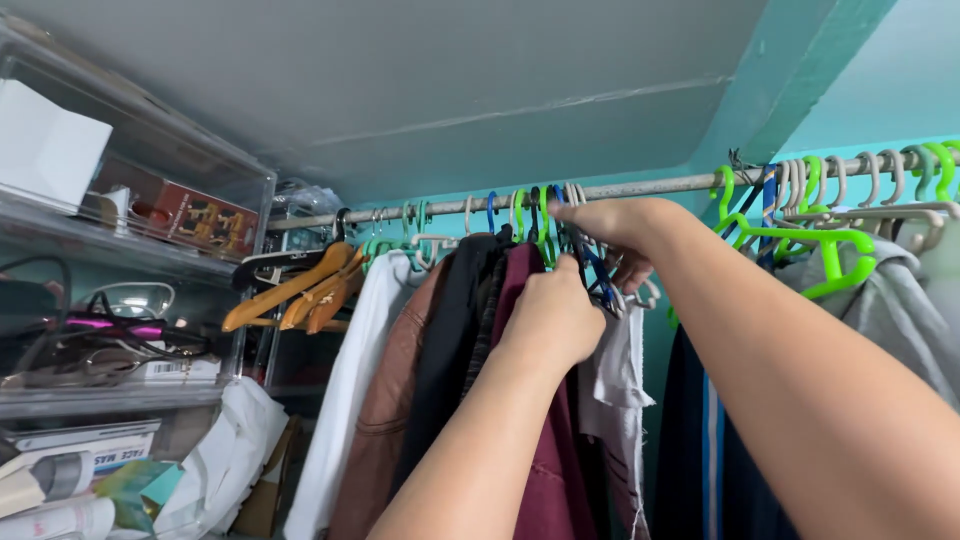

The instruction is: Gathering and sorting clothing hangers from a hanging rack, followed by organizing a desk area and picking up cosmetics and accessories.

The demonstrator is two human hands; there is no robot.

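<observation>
Two hands work high at the closet rod (650,186). The right hand (615,228) reaches up among the hooks, fingers curled over a blue hanger (600,280) just under the rod; how firmly they close on it cannot be told, since the back of the hand hides the fingertips. The left hand (552,320), just below and to the left of that grip, is bunched into a fist on the shoulder of a maroon garment (545,440), pinching its cloth.

Judging from this, the likeliest trouble is a snag: hooks sit packed tightly either side of the grip, so a pull on one hanger could drag a neighbour off the rod. Cloth gripped only at the shoulder could also slide off its hanger and drop.

The maroon garment hangs straight down beneath the left hand, dark wine-red, soft and folded lengthwise. Left of the grip hang a black garment (450,350), a brown leather-like jacket (385,420) and a white shirt (345,400), then empty wooden hangers (300,290). Right of it a pale grey cloth (615,370) dangles, and further right bright green hangers (820,245) hang on the rod above a grey hooded top (900,310). Clear storage shelves (130,240) stand well to the left.
</observation>
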